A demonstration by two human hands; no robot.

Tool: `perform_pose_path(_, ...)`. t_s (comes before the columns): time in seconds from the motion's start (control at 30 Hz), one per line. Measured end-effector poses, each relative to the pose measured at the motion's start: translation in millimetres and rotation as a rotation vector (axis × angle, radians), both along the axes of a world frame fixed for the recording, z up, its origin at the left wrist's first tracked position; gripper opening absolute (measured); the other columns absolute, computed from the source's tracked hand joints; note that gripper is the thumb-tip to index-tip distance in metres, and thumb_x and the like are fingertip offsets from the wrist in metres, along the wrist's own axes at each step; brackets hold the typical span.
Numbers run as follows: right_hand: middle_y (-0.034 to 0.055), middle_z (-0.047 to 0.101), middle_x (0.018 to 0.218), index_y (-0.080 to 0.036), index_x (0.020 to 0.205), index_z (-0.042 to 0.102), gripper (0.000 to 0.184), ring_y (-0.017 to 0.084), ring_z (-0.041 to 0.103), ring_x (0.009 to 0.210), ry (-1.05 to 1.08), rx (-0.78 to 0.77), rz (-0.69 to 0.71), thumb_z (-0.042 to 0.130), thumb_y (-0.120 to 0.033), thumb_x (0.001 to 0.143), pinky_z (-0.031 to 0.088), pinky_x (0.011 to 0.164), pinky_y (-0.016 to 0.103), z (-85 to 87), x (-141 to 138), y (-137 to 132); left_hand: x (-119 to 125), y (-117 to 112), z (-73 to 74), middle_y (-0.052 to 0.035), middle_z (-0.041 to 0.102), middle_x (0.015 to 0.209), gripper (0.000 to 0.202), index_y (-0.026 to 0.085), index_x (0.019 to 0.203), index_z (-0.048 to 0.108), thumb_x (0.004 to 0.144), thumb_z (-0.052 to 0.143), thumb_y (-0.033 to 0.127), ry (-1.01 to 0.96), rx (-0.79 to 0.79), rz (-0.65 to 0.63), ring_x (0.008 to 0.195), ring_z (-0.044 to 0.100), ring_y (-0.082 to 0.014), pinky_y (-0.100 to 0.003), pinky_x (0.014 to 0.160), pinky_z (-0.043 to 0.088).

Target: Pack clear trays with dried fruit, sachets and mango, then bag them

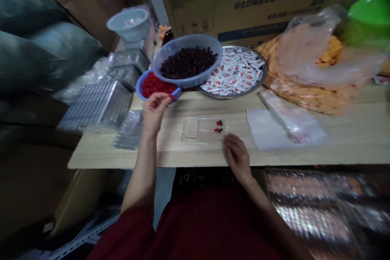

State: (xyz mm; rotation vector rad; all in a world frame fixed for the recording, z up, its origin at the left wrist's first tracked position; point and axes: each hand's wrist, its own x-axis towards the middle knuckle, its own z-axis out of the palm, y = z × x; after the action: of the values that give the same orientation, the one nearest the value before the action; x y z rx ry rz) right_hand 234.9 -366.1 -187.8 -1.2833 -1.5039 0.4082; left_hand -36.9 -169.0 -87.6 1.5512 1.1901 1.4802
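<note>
A clear plastic compartment tray (201, 130) lies on the wooden table (335, 146) in front of me, with a few red pieces (218, 126) in its right-hand compartment. My right hand (237, 156) rests on the table at the tray's near right corner, fingers curled loosely, nothing visible in it. My left hand (154, 109) reaches to the rim of a small blue bowl of red berries (154, 84), fingers pinched together near the berries; whether they hold one is unclear.
A large pale blue bowl of dark dried fruit (187, 61) sits behind the tray, beside a metal dish of white sachets (236, 74). A plastic bag of orange slices (310, 69), clear bags (286, 124), stacked empty trays (100, 101) and a cardboard box (243, 0) surround the work area.
</note>
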Motion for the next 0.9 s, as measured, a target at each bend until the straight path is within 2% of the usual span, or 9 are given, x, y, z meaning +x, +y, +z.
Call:
perform_pose_path(0.1, 0.0103, 0.069, 0.125, -0.026, 0.119, 0.072, 0.028, 0.027, 0.057, 0.131, -0.002, -0.014, -0.018, 0.054, -0.017, 0.099, 0.047, 0.112, 0.057, 5.8, 3, 0, 54, -68, -25.1, -0.0047, 0.075, 0.094, 0.013, 0.020, 0.100, 0.073, 0.092, 0.068, 0.029, 0.258, -0.052, -0.334, 0.084, 0.068, -0.0165, -0.030, 0.079, 0.053)
perform_pose_path(0.2, 0.0099, 0.069, 0.125, -0.026, 0.120, 0.071, 0.029, 0.026, 0.057, 0.132, -0.024, -0.019, -0.022, 0.055, -0.015, 0.098, 0.045, 0.114, 0.057, 8.5, 7, -1, 93, -102, -54.3, -0.0067, 0.076, 0.104, 0.014, 0.020, 0.103, 0.073, 0.097, 0.062, 0.026, 0.510, 0.080, -0.510, 0.098, 0.068, -0.0199, -0.037, 0.090, 0.052)
perform_pose_path(0.33, 0.0103, 0.069, 0.125, -0.025, 0.119, 0.071, 0.029, 0.026, 0.057, 0.131, -0.023, 0.004, -0.025, 0.056, -0.013, 0.098, 0.045, 0.113, 0.056, 8.0, 6, 0, 102, -103, -70.9, -0.0082, 0.075, 0.111, 0.019, 0.020, 0.104, 0.074, 0.100, 0.056, 0.026, 0.667, 0.201, -0.545, 0.106, 0.065, -0.0217, -0.041, 0.096, 0.051)
perform_pose_path(0.53, 0.0109, 0.068, 0.124, -0.025, 0.120, 0.069, 0.030, 0.026, 0.056, 0.131, -0.082, 0.103, -0.017, 0.056, -0.011, 0.097, 0.044, 0.114, 0.056, 17.9, 14, 25, 87, -103, -57.1, -0.0061, 0.075, 0.116, 0.026, 0.024, 0.118, 0.073, 0.102, 0.052, 0.027, 0.716, 0.191, -0.536, 0.103, 0.062, -0.0228, -0.042, 0.093, 0.051)
perform_pose_path(0.67, 0.0107, 0.071, 0.118, -0.023, 0.115, 0.070, 0.024, 0.025, 0.060, 0.125, -0.164, 0.238, -0.144, 0.054, -0.017, 0.098, 0.047, 0.110, 0.050, 60.9, 49, 86, 92, -107, -60.2, -0.0085, 0.073, 0.109, 0.024, 0.023, 0.112, 0.075, 0.101, 0.054, 0.025, 0.718, 0.209, -0.552, 0.105, 0.061, -0.0241, -0.043, 0.094, 0.050)
perform_pose_path(0.73, 0.0121, 0.071, 0.117, -0.021, 0.114, 0.072, 0.024, 0.026, 0.061, 0.122, -0.257, 0.196, -0.216, 0.054, -0.020, 0.098, 0.047, 0.109, 0.047, 87.0, 66, 130, 97, -110, -63.2, -0.0094, 0.072, 0.109, 0.025, 0.023, 0.114, 0.075, 0.101, 0.054, 0.025, 0.656, 0.199, -0.565, 0.106, 0.062, -0.0235, -0.042, 0.095, 0.051)
perform_pose_path(0.8, 0.0131, 0.071, 0.120, -0.018, 0.115, 0.072, 0.026, 0.026, 0.061, 0.120, -0.420, -0.046, -0.194, 0.055, -0.018, 0.095, 0.045, 0.109, 0.044, 105.6, 76, 178, 102, -115, -65.0, -0.0097, 0.071, 0.114, 0.025, 0.024, 0.119, 0.072, 0.101, 0.055, 0.023, 0.586, 0.176, -0.566, 0.110, 0.061, -0.0236, -0.043, 0.098, 0.051)
perform_pose_path(0.87, 0.0127, 0.073, 0.118, -0.018, 0.109, 0.075, 0.028, 0.027, 0.062, 0.118, -0.567, -0.372, -0.099, 0.063, -0.011, 0.085, 0.046, 0.106, 0.038, 112.3, 76, 222, 105, -121, -65.8, -0.0100, 0.069, 0.121, 0.028, 0.025, 0.124, 0.069, 0.100, 0.056, 0.022, 0.516, 0.142, -0.543, 0.116, 0.060, -0.0237, -0.044, 0.102, 0.050)
perform_pose_path(0.9, 0.0124, 0.074, 0.112, -0.018, 0.102, 0.077, 0.028, 0.027, 0.064, 0.113, -0.593, -0.463, -0.073, 0.068, -0.007, 0.078, 0.048, 0.102, 0.036, 111.4, 72, 241, 104, -123, -66.0, -0.0101, 0.068, 0.123, 0.029, 0.026, 0.126, 0.067, 0.100, 0.056, 0.022, 0.480, 0.123, -0.519, 0.118, 0.059, -0.0237, -0.045, 0.103, 0.050)
